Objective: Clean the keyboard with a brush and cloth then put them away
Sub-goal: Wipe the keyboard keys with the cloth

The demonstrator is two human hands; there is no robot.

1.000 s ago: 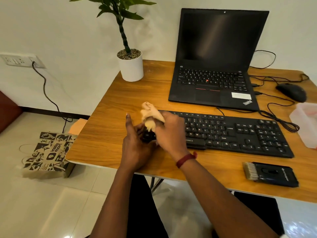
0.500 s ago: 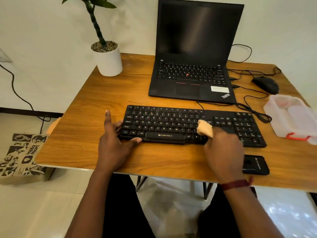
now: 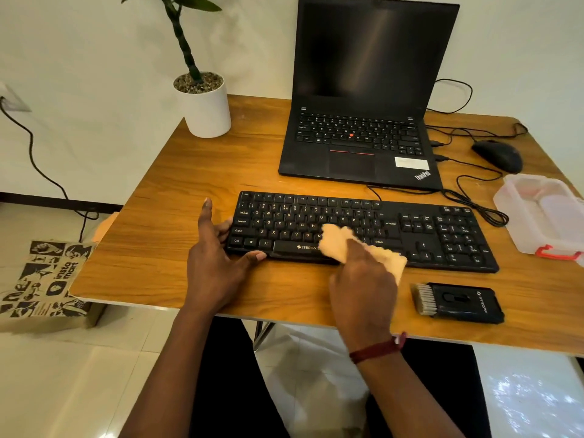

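A black keyboard (image 3: 426,229) lies across the wooden desk (image 3: 177,197) in front of the laptop. My left hand (image 3: 218,263) grips its left end, thumb on the front edge and fingers at the side. My right hand (image 3: 363,282) presses a beige cloth (image 3: 336,243) onto the keys near the space bar, a little right of the middle. A black brush (image 3: 458,301) with pale bristles lies on the desk to the right of my right hand, below the keyboard's number pad.
An open black laptop (image 3: 363,147) stands behind the keyboard, with a black mouse (image 3: 497,154) and cables to its right. A clear plastic box (image 3: 543,213) with red clips sits at the right edge. A white plant pot (image 3: 207,112) occupies the back left corner.
My right hand has carried the cloth from the keyboard's left end toward the right and now wipes around the middle. My left hand keeps hold of the left end.
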